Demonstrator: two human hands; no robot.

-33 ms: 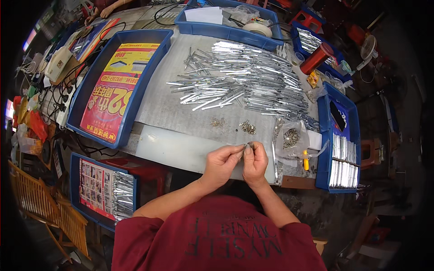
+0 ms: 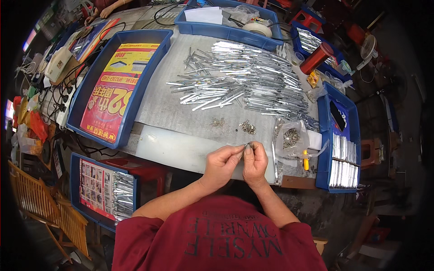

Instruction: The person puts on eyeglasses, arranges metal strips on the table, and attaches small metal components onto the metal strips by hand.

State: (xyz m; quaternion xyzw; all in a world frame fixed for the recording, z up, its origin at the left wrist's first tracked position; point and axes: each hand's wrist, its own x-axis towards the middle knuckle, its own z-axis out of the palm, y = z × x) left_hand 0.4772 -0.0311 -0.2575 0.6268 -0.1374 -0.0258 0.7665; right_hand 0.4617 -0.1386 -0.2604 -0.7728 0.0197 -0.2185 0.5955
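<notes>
Almost nothing has shifted since the earlier frame, both hands holding position. At left, a blue tray [image 2: 144, 37] borders the grey mat [image 2: 167, 113], which stretches toward piled metal strips [image 2: 271, 86]; a white board [image 2: 169, 151] lines the near edge. Over it, the left hand [image 2: 222, 165] meets the right hand [image 2: 255, 163], fingertips pinched together (their grip's contents too small to identify), right of which sits a plastic bag [image 2: 304, 140].
</notes>
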